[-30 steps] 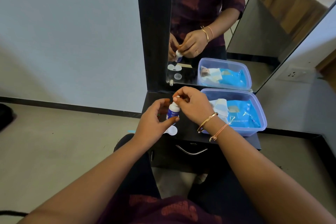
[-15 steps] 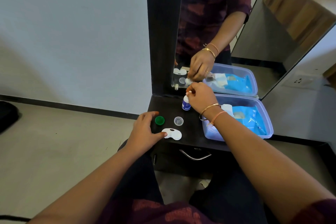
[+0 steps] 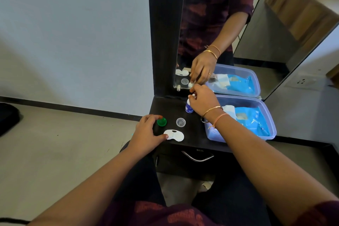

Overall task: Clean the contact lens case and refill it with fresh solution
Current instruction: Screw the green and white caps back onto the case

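We see the lens case (image 3: 173, 135) lying open on the tabletop (image 3: 190, 139), our left hand (image 3: 146, 133) spread loosely, thumb touching its near edge. Green cap (image 3: 161, 121) sits at the left fingertips, clear cap (image 3: 181, 122) just beyond the case. Right hand (image 3: 202, 100) is clamped on the upright solution bottle (image 3: 189, 107). We judge the refill possibly done; both caps are still off.
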